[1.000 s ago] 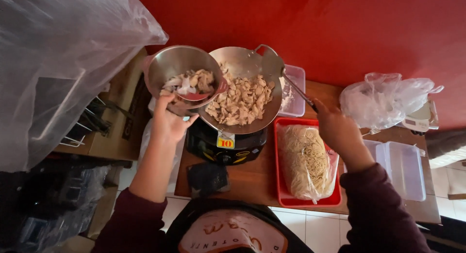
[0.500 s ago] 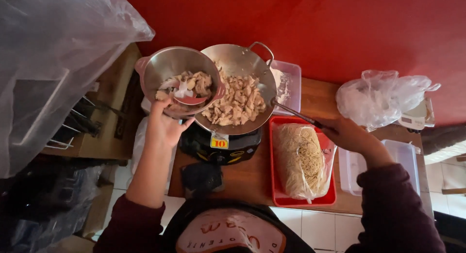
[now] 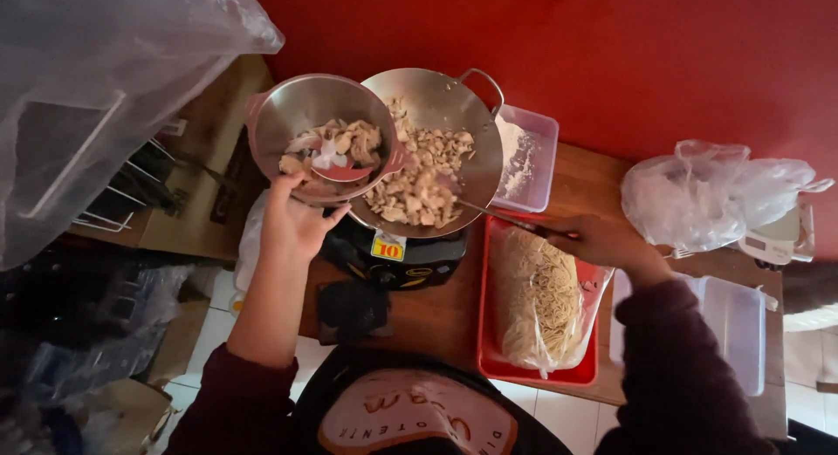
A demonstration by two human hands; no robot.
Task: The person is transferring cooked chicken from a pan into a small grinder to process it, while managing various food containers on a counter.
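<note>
My left hand holds a steel bowl by its near rim, tilted over the edge of a steel wok. The bowl holds pale chopped meat pieces and a red spoon. More of the same pieces lie in the wok, which sits on a black electric burner. My right hand grips a thin metal utensil whose tip reaches into the wok's near right side.
A red tray holds a bag of noodles right of the burner. A clear tub of white powder stands behind it. A knotted plastic bag, clear lidded containers and a scale lie at right. A large plastic sheet hangs at left.
My right hand has dropped lower and toward me, so the utensil now lies flatter at the wok's near right edge. The bowl stays tilted over the wok.
</note>
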